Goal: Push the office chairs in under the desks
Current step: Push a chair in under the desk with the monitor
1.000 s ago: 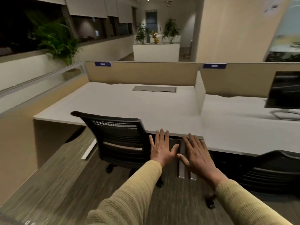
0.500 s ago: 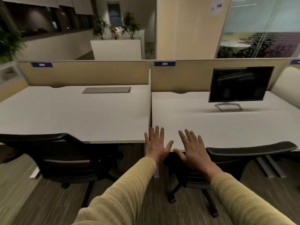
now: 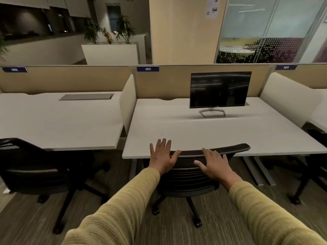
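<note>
A black mesh office chair point(image 3: 187, 175) stands at the front edge of the middle desk point(image 3: 194, 131), its backrest top level with the desk edge. My left hand point(image 3: 163, 156) is at the left end of the backrest top, fingers spread. My right hand point(image 3: 213, 164) lies flat over the backrest's upper middle, fingers apart. Whether either palm presses on the mesh is unclear. A second black chair point(image 3: 35, 167) stands at the left desk point(image 3: 58, 124), its seat partly under the top. Part of a third chair point(image 3: 316, 167) shows at the far right.
A dark monitor point(image 3: 220, 90) on a silver stand sits at the back of the middle desk. Beige partitions point(image 3: 164, 84) and white side dividers point(image 3: 128, 103) separate the desks. Desk legs point(image 3: 260, 170) stand right of the chair. A white planter point(image 3: 111, 53) stands beyond.
My view has swung right from the left desk to the middle one. Both hands have moved onto the top of the middle chair's backrest.
</note>
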### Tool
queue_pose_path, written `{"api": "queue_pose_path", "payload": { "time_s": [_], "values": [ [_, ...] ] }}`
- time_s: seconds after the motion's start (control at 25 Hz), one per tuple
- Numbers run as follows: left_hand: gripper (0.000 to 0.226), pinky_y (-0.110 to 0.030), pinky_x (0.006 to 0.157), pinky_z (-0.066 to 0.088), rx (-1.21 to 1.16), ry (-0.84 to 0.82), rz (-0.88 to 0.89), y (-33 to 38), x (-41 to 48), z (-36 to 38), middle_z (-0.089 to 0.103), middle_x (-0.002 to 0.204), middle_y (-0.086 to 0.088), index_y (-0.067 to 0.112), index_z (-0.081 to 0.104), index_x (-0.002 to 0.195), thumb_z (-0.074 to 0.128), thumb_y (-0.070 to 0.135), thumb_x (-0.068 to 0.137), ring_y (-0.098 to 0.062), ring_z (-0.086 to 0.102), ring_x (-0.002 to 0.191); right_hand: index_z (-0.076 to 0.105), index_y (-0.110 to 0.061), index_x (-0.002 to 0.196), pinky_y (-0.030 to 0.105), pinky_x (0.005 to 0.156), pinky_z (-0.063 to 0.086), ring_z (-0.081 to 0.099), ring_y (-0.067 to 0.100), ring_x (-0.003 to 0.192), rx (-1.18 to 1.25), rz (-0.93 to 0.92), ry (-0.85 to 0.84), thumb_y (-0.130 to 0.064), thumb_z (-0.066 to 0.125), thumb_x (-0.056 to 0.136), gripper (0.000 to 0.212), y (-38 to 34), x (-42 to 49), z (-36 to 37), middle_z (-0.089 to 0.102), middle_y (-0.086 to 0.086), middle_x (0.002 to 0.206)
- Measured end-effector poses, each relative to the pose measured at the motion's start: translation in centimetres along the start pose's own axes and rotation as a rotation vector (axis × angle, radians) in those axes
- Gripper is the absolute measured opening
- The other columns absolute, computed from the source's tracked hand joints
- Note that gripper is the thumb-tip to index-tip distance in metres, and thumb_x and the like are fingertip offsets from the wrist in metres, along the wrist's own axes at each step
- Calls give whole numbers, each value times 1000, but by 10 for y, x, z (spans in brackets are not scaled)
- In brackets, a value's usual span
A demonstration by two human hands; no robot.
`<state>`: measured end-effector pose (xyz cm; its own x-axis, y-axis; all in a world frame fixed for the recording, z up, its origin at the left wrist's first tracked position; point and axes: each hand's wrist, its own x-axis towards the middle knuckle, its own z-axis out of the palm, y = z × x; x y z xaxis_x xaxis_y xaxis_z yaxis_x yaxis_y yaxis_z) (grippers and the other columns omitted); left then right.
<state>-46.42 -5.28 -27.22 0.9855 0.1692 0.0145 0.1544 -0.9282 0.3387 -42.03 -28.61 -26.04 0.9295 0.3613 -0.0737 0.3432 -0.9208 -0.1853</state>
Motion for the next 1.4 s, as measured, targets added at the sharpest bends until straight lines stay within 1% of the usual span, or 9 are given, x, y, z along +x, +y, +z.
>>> {"api": "queue_pose_path", "payload": {
  "time_s": [0.24,0.48,0.56,0.64,0.72,0.8,0.96,1.2,1.4],
  "values": [
    [79,-58,122,-10,74,-32,-101,43,-11,31,13,170,-7,22,21,160,25,72,98,-31,1,157,15,-22,159,61,120,12,18,31,153,11,-79,-54,-73,38,93,86,59,-1,-6,22,9,165],
    [75,-67,121,2,86,-38,-235,47,21,46,22,167,-8,24,35,154,24,72,98,-33,8,156,22,-22,156,65,119,13,22,31,150,-80,-186,-105,-69,46,92,83,98,47,-10,27,7,162],
    [73,-68,118,16,96,25,-312,53,34,52,42,156,-7,24,51,142,24,74,96,-33,25,150,22,-24,155,66,119,12,20,31,150,-106,-212,-141,-67,49,91,82,113,65,-8,27,7,162],
    [70,-61,109,30,94,164,-382,59,40,61,60,136,-5,23,66,121,25,73,95,-30,42,135,22,-25,155,66,119,10,19,31,151,-111,-229,-153,-64,52,91,81,128,77,-6,29,7,161],
    [66,-57,103,35,86,290,-407,64,40,72,67,122,-4,21,71,107,28,69,95,-29,48,126,27,-26,152,69,118,8,23,31,148,-125,-224,-149,-57,54,90,75,147,86,-6,37,7,156],
    [64,-55,100,37,82,347,-407,69,38,77,69,115,-4,20,73,102,29,65,95,-28,51,121,36,-26,148,71,116,8,31,30,143,-110,-201,-93,-49,56,87,68,163,89,-3,46,5,147],
    [65,-55,100,36,71,350,-425,87,27,80,68,114,-6,18,73,102,28,64,94,-29,52,118,47,-25,138,69,115,10,43,29,132,-53,-193,-44,-40,56,85,56,182,82,2,55,5,135],
    [67,-57,102,34,58,352,-407,113,-12,92,67,116,-6,16,71,111,27,64,94,-30,49,124,51,-23,133,68,114,15,48,30,126,-59,-208,-11,-38,59,80,56,203,45,13,58,5,129],
    [68,-58,100,36,38,375,-400,139,-39,95,70,111,-7,14,74,105,26,62,93,-32,53,120,53,-23,129,70,113,18,49,29,122,-26,-221,57,-35,57,77,54,223,-2,9,59,4,124]
  ]
}}
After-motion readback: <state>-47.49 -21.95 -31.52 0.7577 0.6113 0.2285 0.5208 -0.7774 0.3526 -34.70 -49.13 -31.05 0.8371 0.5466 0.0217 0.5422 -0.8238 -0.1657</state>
